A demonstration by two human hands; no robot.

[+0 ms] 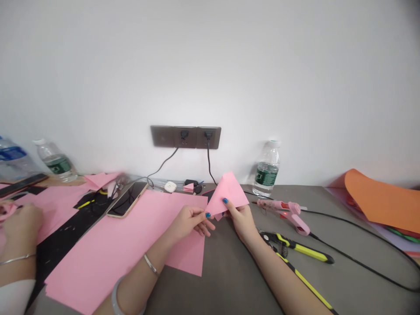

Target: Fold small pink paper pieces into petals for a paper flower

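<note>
A folded piece of pink paper (226, 194) forms a rough triangle above the table. My left hand (192, 221) pinches its lower corner between the fingertips, and my right hand (239, 218) grips its lower edge, with a blue-painted thumbnail on the front. Beneath my left forearm lie large flat sheets of pink paper (124, 249). My right wrist is close to a pink hot glue gun (285, 214) and yellow-and-black handled pliers (295, 247). The paper's far side is hidden.
A co-worker's hand (21, 223) works at the far left beside a black strip (65, 232). A smartphone (127, 199), water bottles (266, 168), a small pink paper triangle (188, 187) and an orange sheet (383, 201) lie around. Cables run from a wall socket panel (185, 137).
</note>
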